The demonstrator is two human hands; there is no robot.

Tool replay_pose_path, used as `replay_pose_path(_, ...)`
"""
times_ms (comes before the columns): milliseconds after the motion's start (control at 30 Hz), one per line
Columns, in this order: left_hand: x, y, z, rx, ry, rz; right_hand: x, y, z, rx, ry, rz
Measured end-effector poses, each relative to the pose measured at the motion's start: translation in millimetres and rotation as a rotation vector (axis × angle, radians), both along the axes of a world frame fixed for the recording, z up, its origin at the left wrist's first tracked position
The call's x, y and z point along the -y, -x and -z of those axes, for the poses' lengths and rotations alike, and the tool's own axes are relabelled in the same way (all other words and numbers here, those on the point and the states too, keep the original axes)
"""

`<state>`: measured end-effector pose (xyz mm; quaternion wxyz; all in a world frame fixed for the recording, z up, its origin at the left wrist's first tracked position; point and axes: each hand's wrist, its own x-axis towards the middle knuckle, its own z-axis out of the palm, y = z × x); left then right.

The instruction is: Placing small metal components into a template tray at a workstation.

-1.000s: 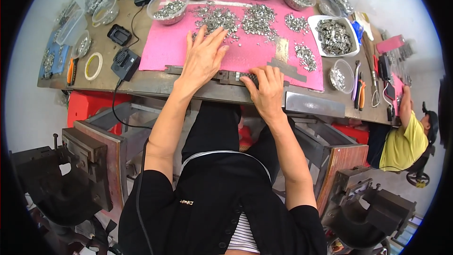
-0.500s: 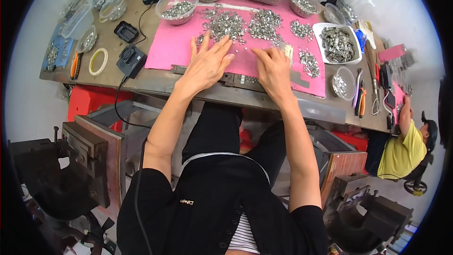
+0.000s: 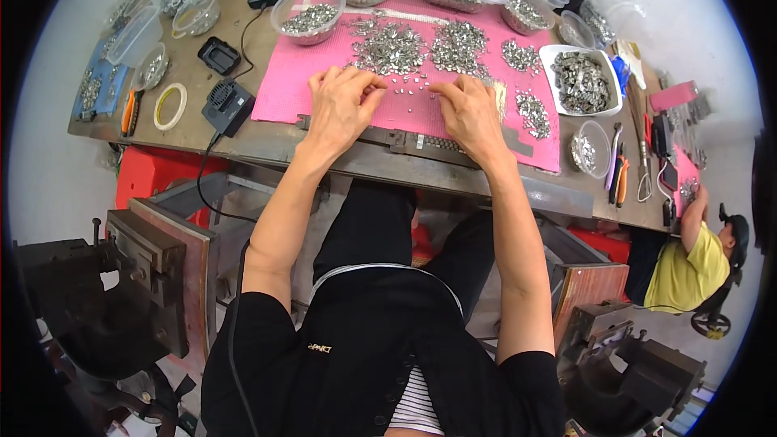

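Observation:
On a pink ribbed mat (image 3: 283, 85), several small metal pieces (image 3: 409, 79) lie loose between my hands. My left hand (image 3: 344, 105) is at their left, fingers curled and thumb drawn to the index finger. My right hand (image 3: 472, 117) is at their right, thumb and index finger pinched together. Whatever either pinch holds is too small to make out. Beyond my hands spread two larger heaps of silver metal pieces, a left heap (image 3: 388, 50) and a right heap (image 3: 459, 47). A dark metal bar fixture (image 3: 401, 139) runs along the mat's near edge, partly under my right wrist.
Clear plastic tubs of metal pieces, such as a round tub (image 3: 307, 20), line the back. At right stand a white tray (image 3: 547, 73) and pliers (image 3: 622, 178). A black charger (image 3: 229, 109) and tape roll (image 3: 169, 106) lie left. A person in a yellow shirt (image 3: 692, 271) sits far right.
My left hand has drawn back from the left heap, and its spread fingers have curled in. More loose pieces now show between my hands. My right hand has stayed nearly in place, still pinched.

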<state>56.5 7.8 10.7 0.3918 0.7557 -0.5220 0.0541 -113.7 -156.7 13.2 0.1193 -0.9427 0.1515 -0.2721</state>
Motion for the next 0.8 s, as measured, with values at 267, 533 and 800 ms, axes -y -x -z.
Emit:
replay_pose_path(267, 22, 1, 7, 0.062, -0.052, 0.024, -1, 1, 4, 0.017, -0.162, 0.034)
replay_pose_path(533, 17, -3, 14, 0.069, -0.068, 0.012, -4, -17, 11, 0.066, -0.072, 0.014)
replay_pose_path(800, 13, -3, 9, 0.042, -0.09, -0.028, 1, -15, 10, 0.045, -0.274, 0.017)
